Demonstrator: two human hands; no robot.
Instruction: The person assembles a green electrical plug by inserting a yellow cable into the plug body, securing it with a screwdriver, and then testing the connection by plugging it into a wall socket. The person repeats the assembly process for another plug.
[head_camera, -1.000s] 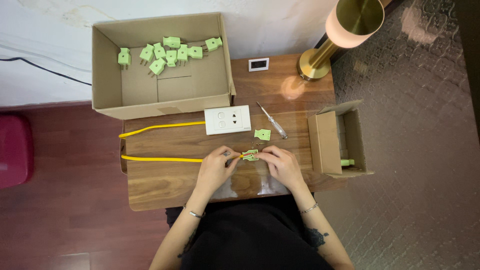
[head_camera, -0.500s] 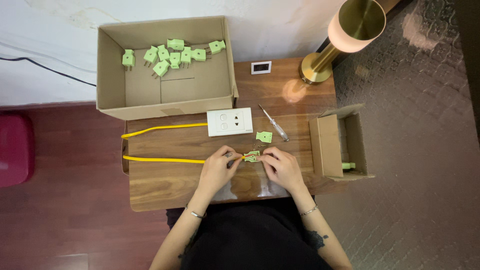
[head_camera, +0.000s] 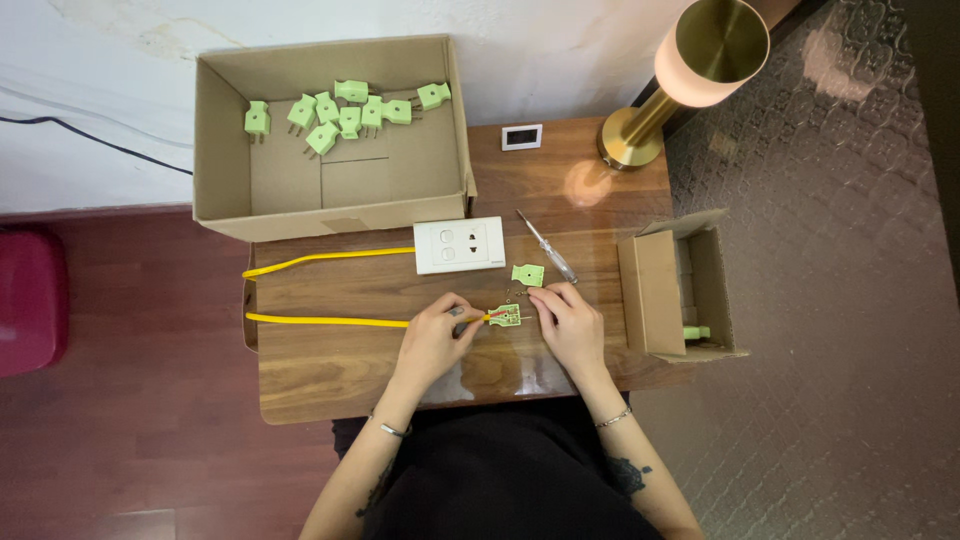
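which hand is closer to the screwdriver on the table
Right. The right hand lies just below the screwdriver, fingertips close to its lower end. The left hand is farther off to the left, pinching the yellow cable.

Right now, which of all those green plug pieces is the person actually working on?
The opened green plug between the left hand and right hand, on the yellow cable's end. A loose half lies beside the screwdriver.

Yellow cable (head_camera: 330, 321), pale-green plug (head_camera: 506, 317)
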